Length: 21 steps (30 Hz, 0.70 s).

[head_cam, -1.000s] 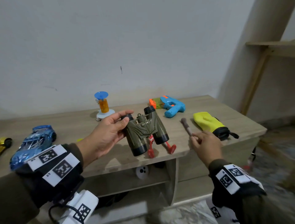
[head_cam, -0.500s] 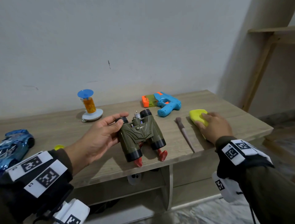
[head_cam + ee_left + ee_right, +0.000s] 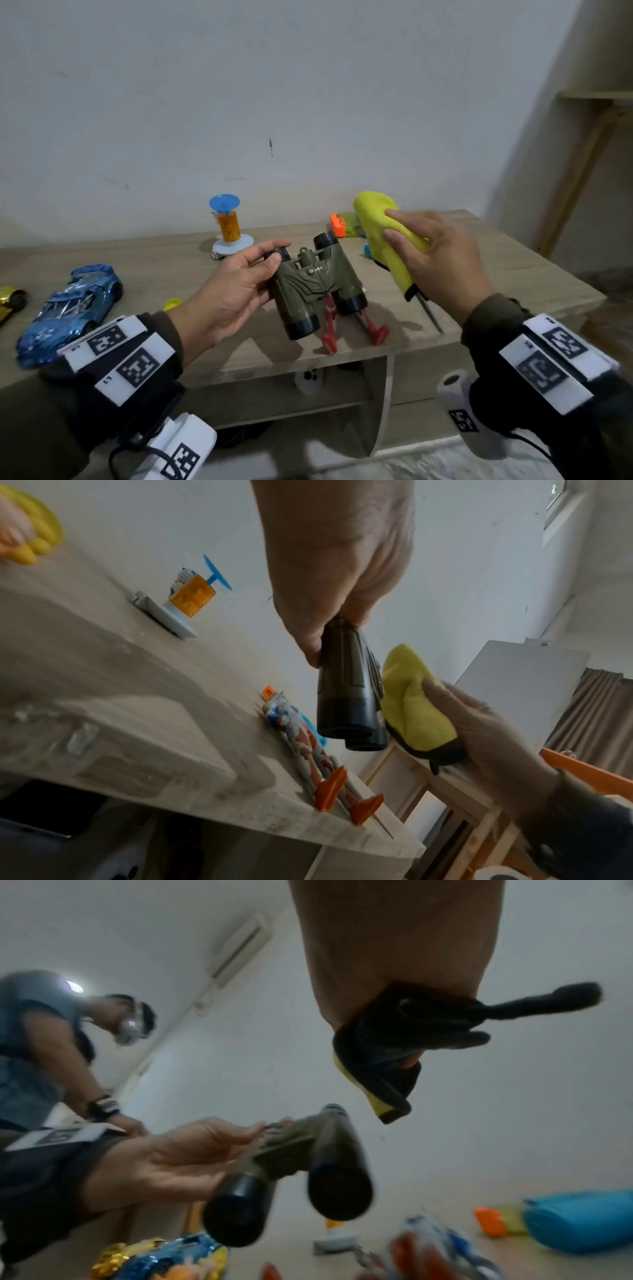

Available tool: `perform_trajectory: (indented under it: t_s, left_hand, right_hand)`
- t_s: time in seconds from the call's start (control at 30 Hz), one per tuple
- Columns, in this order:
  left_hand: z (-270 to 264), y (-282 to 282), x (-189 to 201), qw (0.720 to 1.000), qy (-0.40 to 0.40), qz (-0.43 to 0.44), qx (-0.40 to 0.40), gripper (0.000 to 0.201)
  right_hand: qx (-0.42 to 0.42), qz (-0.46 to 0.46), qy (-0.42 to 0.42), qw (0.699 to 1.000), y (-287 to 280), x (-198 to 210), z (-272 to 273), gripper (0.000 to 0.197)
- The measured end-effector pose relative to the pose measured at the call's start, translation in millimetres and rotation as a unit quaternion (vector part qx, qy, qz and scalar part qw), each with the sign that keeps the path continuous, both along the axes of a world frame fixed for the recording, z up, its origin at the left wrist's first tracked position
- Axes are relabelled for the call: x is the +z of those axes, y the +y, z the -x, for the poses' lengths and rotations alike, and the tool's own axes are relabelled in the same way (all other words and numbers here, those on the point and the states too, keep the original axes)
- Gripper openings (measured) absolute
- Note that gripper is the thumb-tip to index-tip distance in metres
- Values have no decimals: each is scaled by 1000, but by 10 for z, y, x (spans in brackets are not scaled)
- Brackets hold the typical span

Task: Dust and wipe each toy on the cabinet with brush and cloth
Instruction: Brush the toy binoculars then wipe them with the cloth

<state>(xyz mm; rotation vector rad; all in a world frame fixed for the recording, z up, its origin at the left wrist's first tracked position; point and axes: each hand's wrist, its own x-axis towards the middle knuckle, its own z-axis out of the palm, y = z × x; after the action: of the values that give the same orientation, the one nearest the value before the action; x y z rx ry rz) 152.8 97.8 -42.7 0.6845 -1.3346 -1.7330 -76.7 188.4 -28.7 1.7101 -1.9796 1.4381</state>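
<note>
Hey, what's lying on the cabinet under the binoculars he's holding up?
Under the binoculars lies an action figure; its red legs poke out toward the cabinet edge. From the head view its upper body is covered.

Cabinet [image 3: 496,274] (toy-strewn): car [image 3: 72,308], figure [image 3: 308,750].

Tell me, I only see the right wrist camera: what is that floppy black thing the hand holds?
Observer: A cloth; the head camera shows it mostly yellow, held by the right hand.
Operator: Is it touching the binoculars?
Observer: No, the head camera shows a gap between cloth and binoculars.
Operator: Where is the brush?
Observer: Lying on the cabinet; its thin handle pokes out below the right hand.
</note>
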Motion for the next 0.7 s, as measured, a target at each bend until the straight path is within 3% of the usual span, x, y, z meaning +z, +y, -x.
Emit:
perform_trajectory:
  t_s: [0.13,0.3,0.43,0.5,0.6,0.7]
  left_hand:
    - [-142,42,146,999,36,17,10,25]
    - [-434,86,301,997,70,29,16,25]
    - [-833,34,376,993,86,27,74,26]
    - [-990,29,404,992,89,29,89,25]
    - [-1065,95,392,993,72,40,83,25]
    - [-1021,185,353,995,68,42,55,26]
  right_hand:
    - [80,17,52,995,-51,226,-433,33]
    - [137,21,114,984,-11,189,-751,33]
    - [250,-93,227,937,282,69,-912,31]
    - [289,-104,230,924,389,111,-974,32]
    - [234,12,168,958,344,358,-1113,33]
    - [162,101,157,969,156,580,-1337,30]
